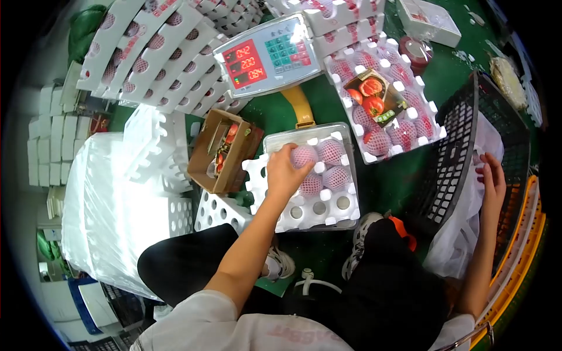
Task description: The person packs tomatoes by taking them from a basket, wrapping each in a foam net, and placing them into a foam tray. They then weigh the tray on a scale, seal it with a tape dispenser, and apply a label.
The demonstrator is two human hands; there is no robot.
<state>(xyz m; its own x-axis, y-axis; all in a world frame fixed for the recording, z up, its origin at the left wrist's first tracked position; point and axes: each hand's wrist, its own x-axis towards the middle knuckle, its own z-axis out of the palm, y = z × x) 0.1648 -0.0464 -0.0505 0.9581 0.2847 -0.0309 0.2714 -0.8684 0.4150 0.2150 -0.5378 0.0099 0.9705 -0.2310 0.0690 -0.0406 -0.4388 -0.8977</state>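
Note:
My left hand is closed around a round fruit in a pink foam net, at the upper left of a white foam tray. Beside it in the tray are more netted fruits; the front row of holes is bare. The tray rests on the platform of a digital scale with lit red numbers. Over at the right, my right hand reaches into a black crate with a white plastic liner. Its fingers are apart; what lies beneath them is mostly hidden.
A wrapped tray of netted fruit with a tomato-picture label lies right of the scale. Stacked trays rise behind. A cardboard box stands left of the scale, near plastic-wrapped white trays. A yellow crate edge is far right.

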